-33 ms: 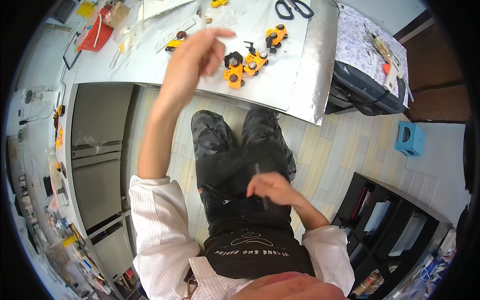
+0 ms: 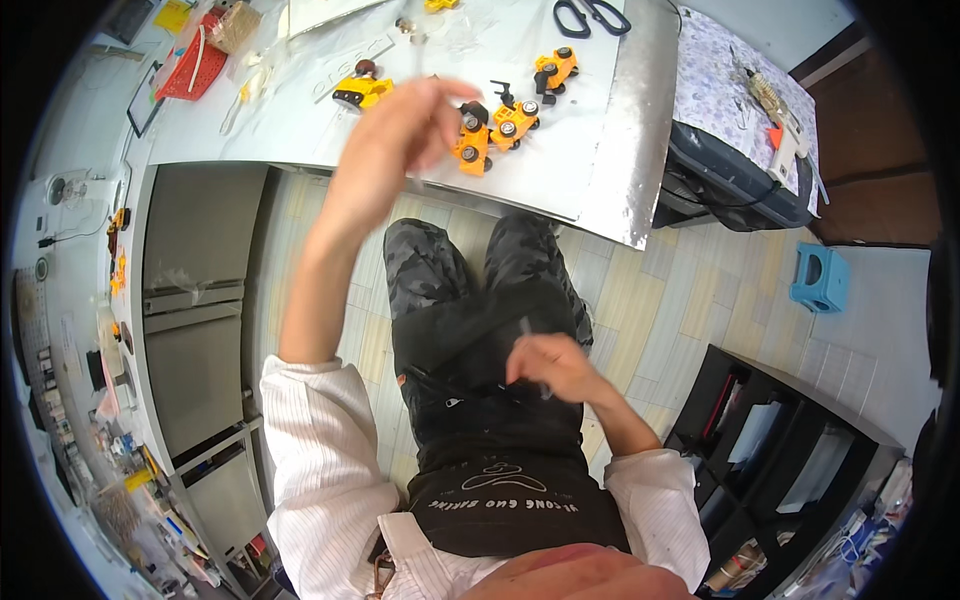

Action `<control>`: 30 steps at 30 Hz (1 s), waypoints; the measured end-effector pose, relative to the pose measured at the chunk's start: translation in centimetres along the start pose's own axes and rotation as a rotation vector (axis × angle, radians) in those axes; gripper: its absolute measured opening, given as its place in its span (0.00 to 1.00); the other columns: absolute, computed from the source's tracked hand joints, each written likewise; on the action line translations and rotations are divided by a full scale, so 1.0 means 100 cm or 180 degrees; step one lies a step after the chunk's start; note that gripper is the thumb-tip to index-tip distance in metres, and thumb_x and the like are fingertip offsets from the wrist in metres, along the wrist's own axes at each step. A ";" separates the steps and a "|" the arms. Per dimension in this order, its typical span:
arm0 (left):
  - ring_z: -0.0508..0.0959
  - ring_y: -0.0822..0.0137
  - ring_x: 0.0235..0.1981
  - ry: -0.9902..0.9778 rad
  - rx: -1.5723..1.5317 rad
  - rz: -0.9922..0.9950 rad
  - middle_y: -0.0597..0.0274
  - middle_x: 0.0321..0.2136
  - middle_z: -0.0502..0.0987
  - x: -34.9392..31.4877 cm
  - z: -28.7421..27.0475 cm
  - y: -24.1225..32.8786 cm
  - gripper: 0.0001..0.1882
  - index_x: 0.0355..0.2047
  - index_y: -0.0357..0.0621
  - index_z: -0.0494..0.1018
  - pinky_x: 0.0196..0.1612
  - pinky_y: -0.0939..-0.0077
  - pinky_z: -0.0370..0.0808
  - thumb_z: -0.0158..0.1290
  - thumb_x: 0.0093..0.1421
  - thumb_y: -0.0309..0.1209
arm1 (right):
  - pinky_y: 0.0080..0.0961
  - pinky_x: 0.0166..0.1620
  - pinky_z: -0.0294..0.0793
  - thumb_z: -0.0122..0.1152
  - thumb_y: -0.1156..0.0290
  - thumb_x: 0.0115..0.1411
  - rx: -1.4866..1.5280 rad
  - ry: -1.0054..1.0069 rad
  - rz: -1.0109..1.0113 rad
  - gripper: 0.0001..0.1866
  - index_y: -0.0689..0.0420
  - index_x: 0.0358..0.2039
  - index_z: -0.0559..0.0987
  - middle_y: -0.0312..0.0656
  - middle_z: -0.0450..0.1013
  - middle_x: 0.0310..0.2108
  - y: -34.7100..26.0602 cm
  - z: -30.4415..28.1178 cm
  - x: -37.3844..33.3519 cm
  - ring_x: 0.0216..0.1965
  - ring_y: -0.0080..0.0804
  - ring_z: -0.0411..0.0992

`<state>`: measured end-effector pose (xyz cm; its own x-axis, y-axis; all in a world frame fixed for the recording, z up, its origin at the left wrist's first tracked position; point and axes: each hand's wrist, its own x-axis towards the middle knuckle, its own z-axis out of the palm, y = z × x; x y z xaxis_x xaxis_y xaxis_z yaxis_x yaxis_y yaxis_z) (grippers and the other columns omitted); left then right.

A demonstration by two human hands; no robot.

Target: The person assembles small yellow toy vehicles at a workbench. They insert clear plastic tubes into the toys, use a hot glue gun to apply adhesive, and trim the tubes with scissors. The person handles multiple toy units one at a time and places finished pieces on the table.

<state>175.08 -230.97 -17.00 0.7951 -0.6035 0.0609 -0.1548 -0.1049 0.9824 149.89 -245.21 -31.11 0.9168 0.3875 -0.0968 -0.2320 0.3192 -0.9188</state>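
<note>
My left hand [image 2: 400, 135] hovers over the table's near edge, fingers curled and the index finger reaching right. It is blurred; faint thin streaks show above and below it, so what it holds is hard to make out. Just right of its fingertips lies a yellow toy vehicle [image 2: 473, 150] with black wheels, and another yellow toy vehicle [image 2: 514, 122] touches or nearly touches it. A third yellow toy vehicle [image 2: 555, 68] sits farther back. Left of the hand is a yellow and black toy piece [image 2: 362, 92]. Above my lap, my right hand [image 2: 555, 365] is closed on a thin grey stick [image 2: 526, 327], smeared by motion.
Black-handled scissors [image 2: 590, 18] lie at the table's [image 2: 560, 185] back right. A red basket [image 2: 195, 70] stands at the far left. To the right are a covered side surface with a glue gun [image 2: 785, 150], a blue stool [image 2: 820, 278] and a black shelf [image 2: 790, 450].
My left hand has shifted slightly right and nearer, uncovering more of the toy piece on its left and covering a black part. My right hand has moved a little right with the stick.
</note>
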 end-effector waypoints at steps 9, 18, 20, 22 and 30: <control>0.61 0.82 0.19 -0.1075 -0.1072 -0.1236 0.72 0.17 0.67 -0.101 0.029 -0.020 0.22 0.45 0.39 0.77 0.22 0.86 0.56 0.38 0.75 0.43 | 0.16 0.29 0.62 0.39 0.63 0.75 -0.0008 0.0853 -0.1403 0.21 0.61 0.29 0.74 0.39 0.67 0.25 -0.051 -0.004 0.013 0.24 0.18 0.63; 0.70 0.78 0.21 -0.1202 -0.0037 -0.0649 0.67 0.17 0.71 -0.131 0.021 -0.038 0.16 0.43 0.39 0.80 0.27 0.80 0.67 0.45 0.72 0.37 | 0.11 0.25 0.52 0.67 0.79 0.58 -0.2043 0.1410 -0.1279 0.07 0.62 0.38 0.82 0.33 0.73 0.27 -0.100 0.007 0.051 0.21 0.09 0.57; 0.71 0.75 0.21 -0.1158 0.0271 -0.0452 0.64 0.18 0.72 -0.135 0.016 -0.042 0.14 0.42 0.38 0.80 0.28 0.78 0.68 0.47 0.71 0.35 | 0.11 0.24 0.52 0.68 0.79 0.57 -0.2261 0.1393 -0.1095 0.05 0.61 0.35 0.82 0.32 0.74 0.26 -0.099 0.011 0.054 0.21 0.09 0.57; 0.74 0.71 0.21 -0.0987 0.0608 -0.0115 0.61 0.19 0.74 -0.141 0.015 -0.051 0.12 0.42 0.39 0.80 0.28 0.75 0.70 0.50 0.69 0.33 | 0.11 0.24 0.52 0.68 0.78 0.57 -0.2415 0.1312 -0.0959 0.03 0.61 0.32 0.82 0.33 0.75 0.25 -0.096 0.014 0.056 0.21 0.08 0.58; 0.73 0.60 0.18 -0.0324 0.1631 0.1264 0.60 0.19 0.71 -0.150 0.014 -0.062 0.06 0.36 0.43 0.79 0.23 0.69 0.69 0.61 0.58 0.27 | 0.12 0.26 0.59 0.64 0.77 0.62 0.0432 0.1154 -0.0317 0.04 0.61 0.30 0.77 0.34 0.75 0.23 -0.057 0.020 0.057 0.22 0.11 0.65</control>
<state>163.32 -222.41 -24.25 0.5642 -0.7431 0.3599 -0.7050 -0.2067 0.6784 155.81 -243.12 -25.63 0.9866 0.0263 -0.1609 -0.1548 0.4607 -0.8739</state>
